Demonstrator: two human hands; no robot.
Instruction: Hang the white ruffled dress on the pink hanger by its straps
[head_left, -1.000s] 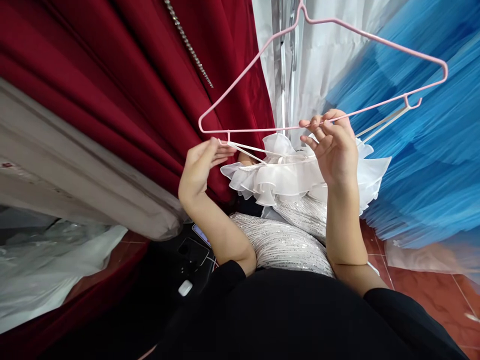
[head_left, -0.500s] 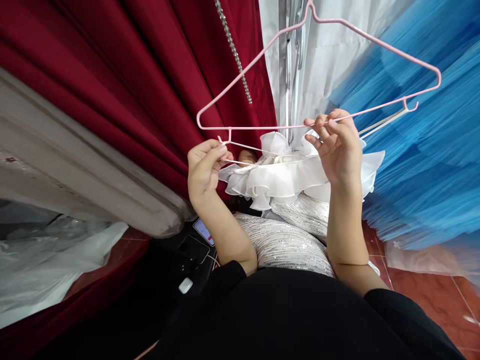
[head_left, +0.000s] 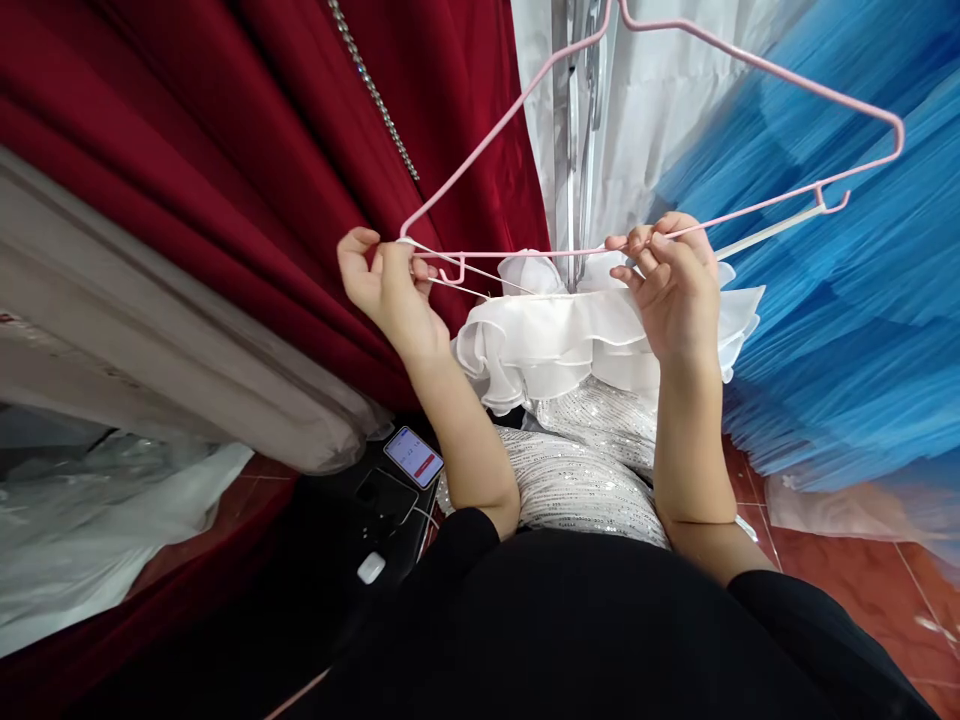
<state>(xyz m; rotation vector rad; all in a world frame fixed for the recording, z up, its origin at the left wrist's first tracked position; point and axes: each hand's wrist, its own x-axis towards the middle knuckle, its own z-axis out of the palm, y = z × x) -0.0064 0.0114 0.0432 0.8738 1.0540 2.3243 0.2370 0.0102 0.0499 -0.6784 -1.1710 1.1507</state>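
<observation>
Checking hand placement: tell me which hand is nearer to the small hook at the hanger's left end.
Left. The left hand is close beside that small hook, at the left corner of the pink hanger; the right hand holds the bottom bar nearer its middle.

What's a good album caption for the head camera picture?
Pink hanger, left hand at one end, right hand gripping its middle, ruffled white dress below.

1. We see soft, fairly bright light, with glints on the sequined fabric (head_left: 577, 485).
2. We lose detail in the deep black clothing (head_left: 600, 630).
3. We notice the phone screen (head_left: 414, 457) glowing.
4. We find the blue tulle (head_left: 847, 300) stretched and smeared toward the edge.
</observation>
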